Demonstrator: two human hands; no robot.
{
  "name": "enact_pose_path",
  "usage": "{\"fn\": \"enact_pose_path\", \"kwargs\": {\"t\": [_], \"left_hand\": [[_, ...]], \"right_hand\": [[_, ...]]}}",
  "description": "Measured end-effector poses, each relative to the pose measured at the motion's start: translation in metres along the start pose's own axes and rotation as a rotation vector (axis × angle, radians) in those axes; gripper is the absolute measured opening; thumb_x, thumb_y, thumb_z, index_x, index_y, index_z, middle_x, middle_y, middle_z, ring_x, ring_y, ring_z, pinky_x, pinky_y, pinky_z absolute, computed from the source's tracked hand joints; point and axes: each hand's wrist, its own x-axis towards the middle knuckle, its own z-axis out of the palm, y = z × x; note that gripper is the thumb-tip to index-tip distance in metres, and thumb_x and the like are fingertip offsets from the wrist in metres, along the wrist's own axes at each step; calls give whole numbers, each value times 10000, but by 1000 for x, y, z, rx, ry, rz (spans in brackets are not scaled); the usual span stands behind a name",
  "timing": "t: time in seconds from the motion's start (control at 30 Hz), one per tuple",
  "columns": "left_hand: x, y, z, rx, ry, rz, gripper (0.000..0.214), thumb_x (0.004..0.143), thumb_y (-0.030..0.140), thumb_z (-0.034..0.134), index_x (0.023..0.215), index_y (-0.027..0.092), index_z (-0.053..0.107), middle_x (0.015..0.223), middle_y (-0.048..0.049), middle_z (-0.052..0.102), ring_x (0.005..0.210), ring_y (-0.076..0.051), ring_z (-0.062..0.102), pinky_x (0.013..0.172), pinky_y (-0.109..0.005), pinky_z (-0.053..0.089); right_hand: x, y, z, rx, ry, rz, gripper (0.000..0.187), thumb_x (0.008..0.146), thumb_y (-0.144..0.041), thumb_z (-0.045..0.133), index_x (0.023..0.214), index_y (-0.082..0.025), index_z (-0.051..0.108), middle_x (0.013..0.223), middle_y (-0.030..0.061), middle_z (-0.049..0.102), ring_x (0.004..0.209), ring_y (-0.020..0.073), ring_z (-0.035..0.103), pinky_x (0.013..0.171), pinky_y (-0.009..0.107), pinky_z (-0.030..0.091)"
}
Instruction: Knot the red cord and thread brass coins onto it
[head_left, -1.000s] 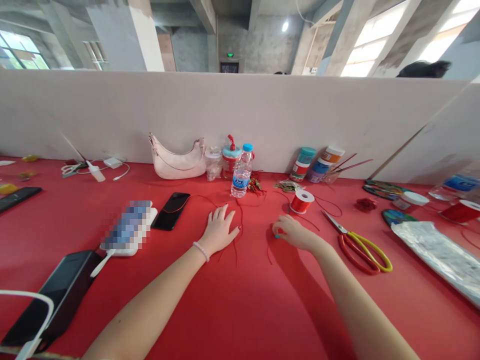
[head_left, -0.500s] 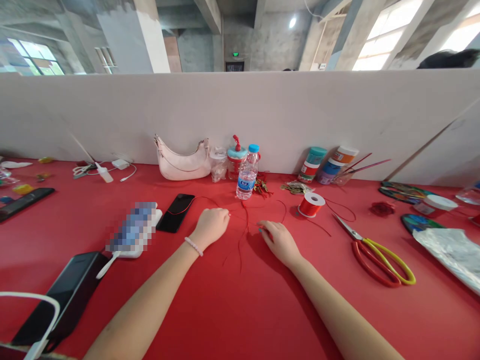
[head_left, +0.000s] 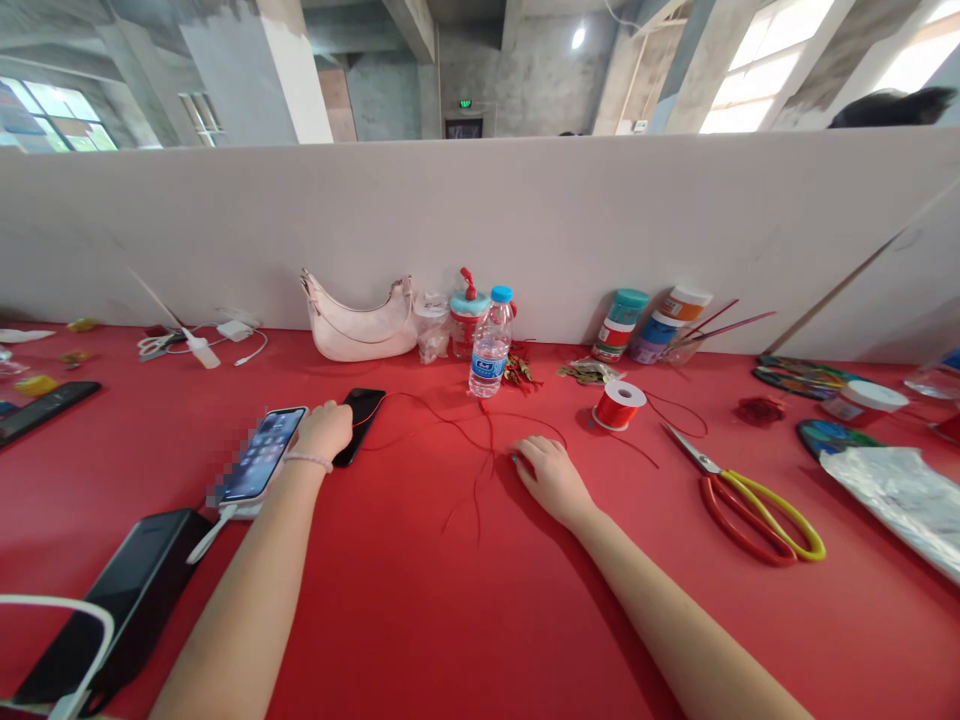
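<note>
My left hand rests on the red table with its fingers curled. It sits between a lit smartphone and a black phone and touches the lit phone's top corner. I cannot see what its fingers hold, if anything. A thin red cord runs from the black phone across the table to my right hand. That hand lies flat, with its fingertips on the cord. A red cord spool stands just beyond it.
Red and yellow scissors lie at the right, next to a foil sheet. A water bottle, a pink bag and paint jars line the white partition. A black power bank sits near left.
My left hand has moved left from the cord's middle to the two phones. My right hand shifted left, from a pinch to lying flat on the cord.
</note>
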Motion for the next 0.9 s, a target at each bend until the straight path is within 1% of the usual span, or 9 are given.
{"fn": "enact_pose_path", "kwargs": {"t": [0.1,0.2,0.23,0.3,0.37,0.5,0.63,0.77,0.9], "left_hand": [[1,6,-2,-61,-5,1,261,802,121,383,912,107,619,1004,-233,627,920,-328,619,782,-410,435],[-1,21,-15,-197,31,53,254,855,165,337,983,128,553,952,-163,652,891,-247,625,759,-335,450],[-4,28,-21,-297,51,94,249,869,190,324,1007,145,526,929,-120,656,869,-206,622,751,-300,453],[-12,42,-34,-745,91,215,245,858,224,351,1055,154,479,826,-56,642,745,-155,605,704,-273,460],[-22,55,-46,-1127,31,316,290,824,259,414,1098,176,457,778,-13,604,677,-127,577,647,-253,461],[-35,71,-55,-1460,-111,291,230,779,265,481,983,166,523,772,-1,558,650,-93,542,631,-232,458],[-29,74,-41,-1422,-213,297,207,785,257,484,962,164,536,789,-7,572,666,-95,558,630,-230,465],[-19,72,-22,-1072,-290,327,164,799,232,437,892,150,543,755,-28,606,654,-125,589,581,-230,469],[-17,68,-16,-806,-370,309,205,817,210,399,940,159,555,810,-42,641,631,-139,616,536,-222,454]], "right_hand": [[0,1,0,-9,1,-11,173,849,-133,425,919,-188,573,884,65,621,874,206,545,797,330,377],[-1,1,1,-6,6,-20,174,853,-136,420,910,-190,576,872,61,616,866,202,540,795,327,373],[-1,1,1,-3,9,-23,177,853,-135,419,912,-190,576,872,60,615,868,201,538,797,326,372],[-1,2,1,1,13,-28,180,851,-131,418,917,-188,576,878,62,614,871,202,535,800,327,372],[-1,2,1,3,15,-31,187,852,-129,415,922,-187,578,877,64,613,869,202,534,800,329,375],[-2,-1,-1,-9,14,-50,218,852,-123,419,978,-185,586,917,76,612,894,207,526,815,338,376],[-5,-14,-4,-44,-47,-171,306,863,-107,418,1113,-191,574,995,88,596,928,203,505,820,330,375],[-7,-29,-5,-113,-146,-336,338,894,-126,408,1180,-230,555,983,84,591,889,196,499,788,326,373],[-6,-32,-5,-143,-175,-347,300,891,-120,423,1124,-215,585,972,78,590,889,193,498,780,323,365]]}}
